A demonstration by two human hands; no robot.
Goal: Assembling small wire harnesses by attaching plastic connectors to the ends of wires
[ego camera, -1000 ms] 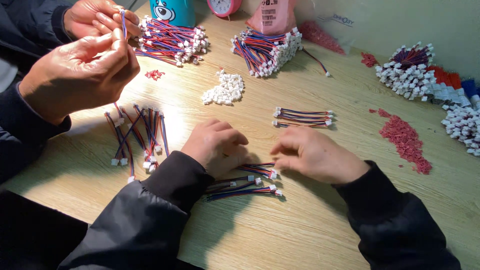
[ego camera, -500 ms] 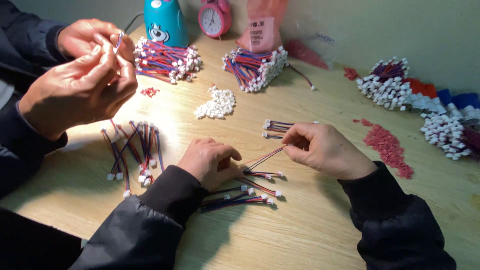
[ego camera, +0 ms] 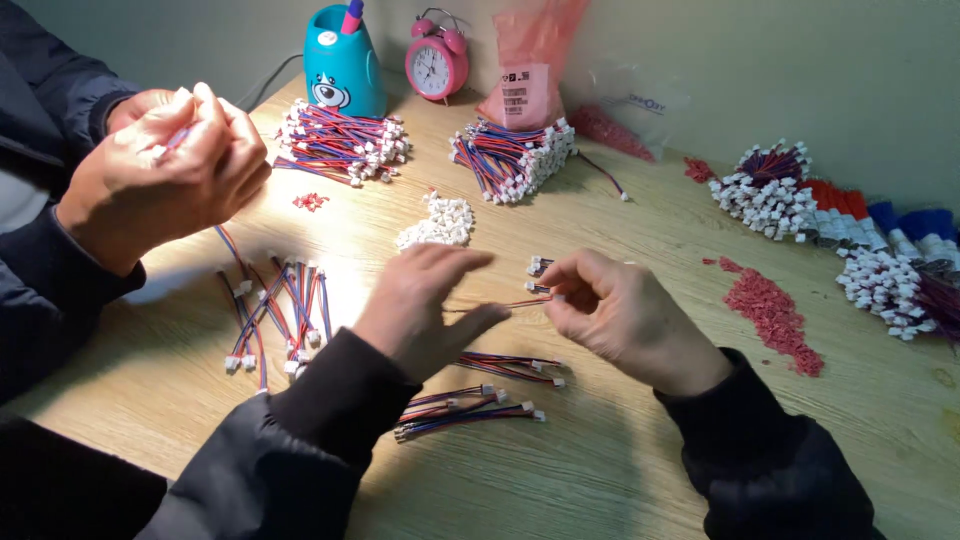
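Note:
My right hand (ego camera: 620, 315) pinches one end of a thin red-and-blue wire lead (ego camera: 500, 304) above the wooden table (ego camera: 620, 470). My left hand (ego camera: 425, 305) is raised just left of it, fingers spread, its fingertips at the wire's other end. Under my hands lie a few finished wire leads with white plugs (ego camera: 480, 395). A small bundle of leads (ego camera: 540, 267) rests just beyond my right thumb.
A co-worker's two hands (ego camera: 165, 165) work a wire at the left, above a loose spread of leads (ego camera: 275, 315). Further back: a pile of white plugs (ego camera: 435, 225), two wire bundles (ego camera: 510, 155), a teal pen holder (ego camera: 343, 65), a pink alarm clock (ego camera: 435, 62). Red bits (ego camera: 770, 315) and more bundles (ego camera: 880, 275) lie right.
Both my hands have lifted off the table and drawn one wire lead up between them. The left hand has opened its fingers. The view has shifted a little.

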